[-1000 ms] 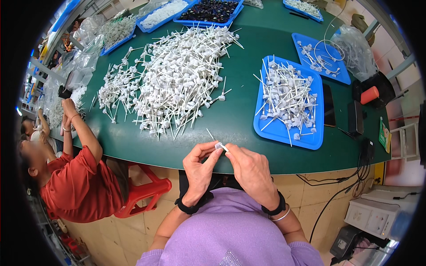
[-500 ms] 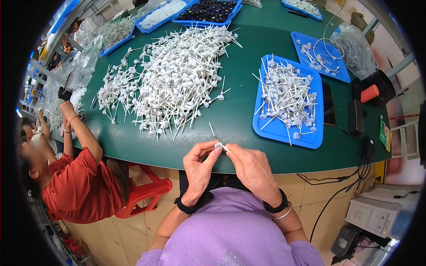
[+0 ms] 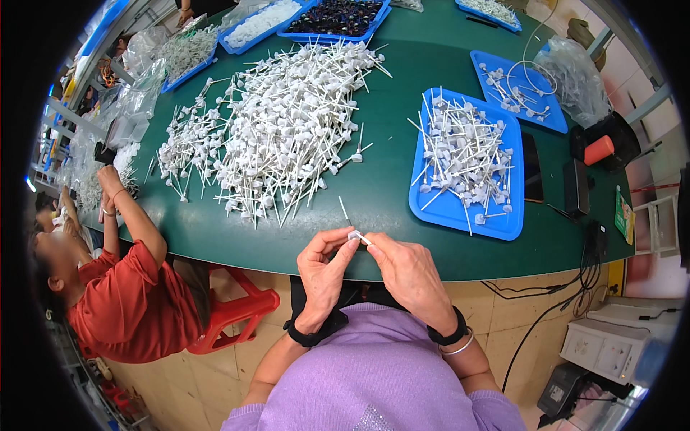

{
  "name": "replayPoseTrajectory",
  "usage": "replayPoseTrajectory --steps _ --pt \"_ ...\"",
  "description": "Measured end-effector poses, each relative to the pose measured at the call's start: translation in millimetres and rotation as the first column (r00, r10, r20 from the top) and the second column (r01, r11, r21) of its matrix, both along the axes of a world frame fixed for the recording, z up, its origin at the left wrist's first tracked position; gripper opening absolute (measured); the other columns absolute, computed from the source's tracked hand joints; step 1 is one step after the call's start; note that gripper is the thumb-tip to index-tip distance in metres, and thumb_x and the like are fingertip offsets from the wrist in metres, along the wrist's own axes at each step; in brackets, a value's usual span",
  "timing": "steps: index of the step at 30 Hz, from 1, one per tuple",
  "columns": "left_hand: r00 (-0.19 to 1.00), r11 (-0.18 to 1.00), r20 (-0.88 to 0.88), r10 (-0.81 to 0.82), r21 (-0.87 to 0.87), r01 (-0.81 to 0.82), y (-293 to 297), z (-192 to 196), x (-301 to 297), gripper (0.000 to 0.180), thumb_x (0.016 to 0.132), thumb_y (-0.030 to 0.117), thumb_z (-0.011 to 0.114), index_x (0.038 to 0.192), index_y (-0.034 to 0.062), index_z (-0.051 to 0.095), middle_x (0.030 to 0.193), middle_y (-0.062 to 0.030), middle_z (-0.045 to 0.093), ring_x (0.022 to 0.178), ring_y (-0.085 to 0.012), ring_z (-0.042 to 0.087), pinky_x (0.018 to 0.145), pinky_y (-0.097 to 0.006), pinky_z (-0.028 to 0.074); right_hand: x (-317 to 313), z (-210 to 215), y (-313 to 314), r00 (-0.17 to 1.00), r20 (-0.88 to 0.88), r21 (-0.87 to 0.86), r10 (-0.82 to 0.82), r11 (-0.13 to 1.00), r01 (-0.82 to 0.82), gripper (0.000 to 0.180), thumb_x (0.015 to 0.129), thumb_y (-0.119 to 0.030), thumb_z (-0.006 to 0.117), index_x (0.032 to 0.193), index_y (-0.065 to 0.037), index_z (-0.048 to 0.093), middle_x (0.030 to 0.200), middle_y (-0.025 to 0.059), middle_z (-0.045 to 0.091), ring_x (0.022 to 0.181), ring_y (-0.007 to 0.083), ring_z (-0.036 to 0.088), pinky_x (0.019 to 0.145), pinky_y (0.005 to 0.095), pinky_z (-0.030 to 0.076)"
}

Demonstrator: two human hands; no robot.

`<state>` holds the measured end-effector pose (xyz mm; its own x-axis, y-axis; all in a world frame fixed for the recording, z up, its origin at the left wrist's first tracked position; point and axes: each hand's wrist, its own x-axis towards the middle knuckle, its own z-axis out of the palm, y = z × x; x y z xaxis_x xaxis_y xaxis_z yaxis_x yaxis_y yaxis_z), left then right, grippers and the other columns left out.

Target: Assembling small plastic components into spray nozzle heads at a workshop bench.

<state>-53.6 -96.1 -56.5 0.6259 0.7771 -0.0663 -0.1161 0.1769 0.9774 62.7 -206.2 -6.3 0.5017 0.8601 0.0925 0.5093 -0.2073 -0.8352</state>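
Over the near edge of the green table (image 3: 402, 248), my left hand (image 3: 321, 269) pinches the pale, wide head of a small white stemmed piece (image 3: 353, 235) between thumb and fingers. My right hand (image 3: 413, 276) closes on a short white stem (image 3: 365, 240) that meets this head. Whether head and stem are one piece is too small to tell. Just beyond my fingers, a thin white stick (image 3: 343, 208) points away from me. A large pile of white stemmed pieces (image 3: 287, 122) lies ahead to the left. More of them fill a blue tray (image 3: 514, 208) on the right.
Another blue tray (image 3: 557, 118) with a few pieces and a thin tube stands far right, near a clear plastic bag (image 3: 575, 82). A dark phone-like slab (image 3: 532, 169) lies beside the nearer tray. To my left sits a co-worker in a red shirt (image 3: 136, 305). Cables (image 3: 593, 262) hang at right.
My hands and the piece between them stay almost where they were. At the far left edge of the table, another person's hand has come into view.
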Motion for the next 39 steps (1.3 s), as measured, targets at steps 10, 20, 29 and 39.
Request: replayPoseTrajectory --steps 10,20,29,39 --pt "0.994 0.966 -0.109 -0.024 0.253 0.051 5 -4 -7 0.02 0.09 -0.003 0.069 0.11 -0.0028 0.067 0.102 -0.011 0.072 0.095 -0.0125 0.067 0.086 -0.024 0.051 10 -4 0 0.996 0.029 -0.031 0.081 0.996 -0.08 0.015 0.1 -0.017 0.052 0.099 -0.004 0.058 0.069 0.0244 0.059 0.067 0.0445 0.06 0.055 0.0517 0.042" --pt "1.0 1.0 -0.001 -0.003 -0.024 0.003 0 4 -3 0.021 0.09 -0.001 0.069 0.111 -0.0032 0.067 0.101 -0.0101 0.073 0.092 -0.0108 0.067 0.083 -0.022 0.051 -3 5 1 0.992 0.125 -0.068 0.03 0.997 -0.021 0.01 0.098 -0.011 0.052 0.1 -0.001 0.054 0.077 0.0209 0.065 0.069 0.042 0.064 0.056 0.051 0.047" --pt "1.0 1.0 -0.015 0.009 -0.029 -0.01 -1 0 -4 0.021 0.09 0.0 0.07 0.112 -0.0032 0.068 0.102 -0.01 0.072 0.095 -0.012 0.067 0.086 -0.024 0.052 -8 4 2 0.98 0.198 -0.107 0.02 0.994 0.001 0.009 0.091 -0.002 0.054 0.099 0.0 0.055 0.077 0.0205 0.065 0.069 0.0405 0.066 0.058 0.0496 0.051" --pt "0.981 0.921 -0.189 0.036 0.388 0.04 4 4 -10 0.02 0.09 -0.003 0.068 0.11 -0.0036 0.069 0.099 -0.0088 0.072 0.093 -0.0119 0.066 0.083 -0.023 0.051 -6 15 5 0.941 0.309 -0.295 0.139 0.954 -0.044 0.008 0.093 -0.008 0.057 0.099 -0.002 0.057 0.073 0.0187 0.064 0.065 0.0386 0.064 0.056 0.0481 0.049"
